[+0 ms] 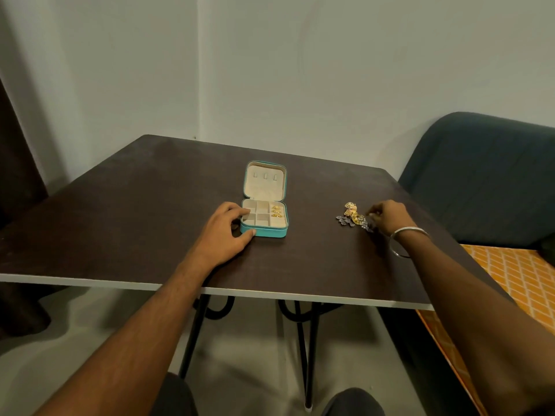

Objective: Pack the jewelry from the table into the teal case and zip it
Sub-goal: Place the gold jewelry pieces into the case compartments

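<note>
Teal case [264, 231] against left hand [223, 232], jewelry [354, 219] beside right hand [390, 216]

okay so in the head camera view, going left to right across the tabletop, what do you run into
Left hand → teal case → gold pieces in the case → jewelry pile → right hand → bangle
</note>
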